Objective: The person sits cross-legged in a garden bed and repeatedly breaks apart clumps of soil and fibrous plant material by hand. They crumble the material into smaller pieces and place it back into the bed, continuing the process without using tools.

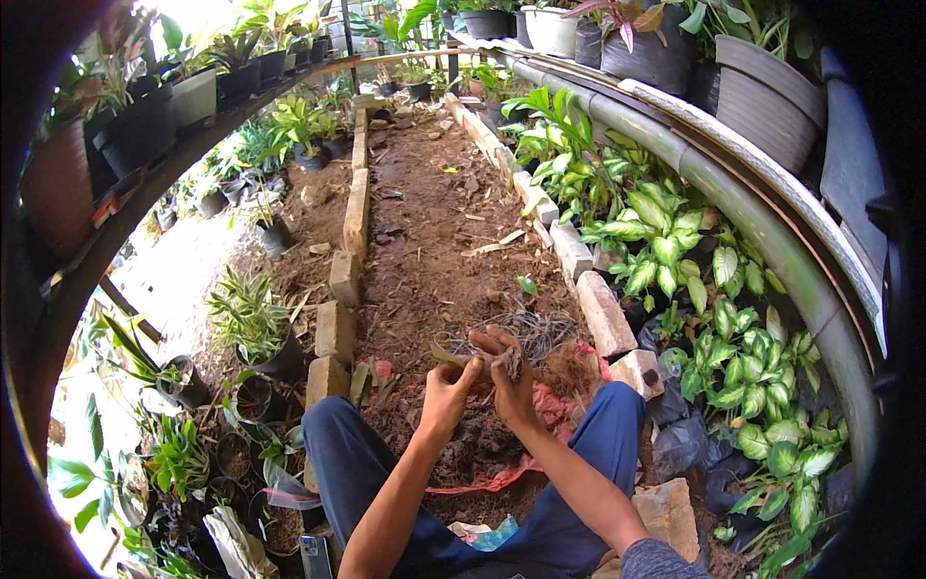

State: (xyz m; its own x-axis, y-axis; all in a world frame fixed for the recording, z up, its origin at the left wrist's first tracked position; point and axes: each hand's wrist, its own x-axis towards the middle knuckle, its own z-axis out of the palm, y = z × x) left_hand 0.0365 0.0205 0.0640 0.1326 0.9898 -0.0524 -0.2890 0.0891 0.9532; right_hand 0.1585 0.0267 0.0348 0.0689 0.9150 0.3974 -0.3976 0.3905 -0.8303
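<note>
My left hand [450, 394] and my right hand [512, 387] are close together above a heap of dark soil [470, 441]. A small plant cutting [447, 355] with a dull greenish leaf end runs between the fingers of both hands. At the right fingers is a dark brown clump [515, 364], perhaps soil or roots; the fingers partly hide it. Beneath the soil heap lies red plastic sheeting [553, 405]. Just beyond the hands is a tangle of thin grey roots or stems [539, 334], with a brown fibrous clump [568, 368] beside it.
Stone blocks [343, 277] edge the dirt path on the left, and more blocks [605, 311] on the right. Potted plants [271, 347] stand at left. Variegated leafy plants [658, 231] grow under a bamboo pole [745, 210]. A phone [315, 556] lies near the left leg.
</note>
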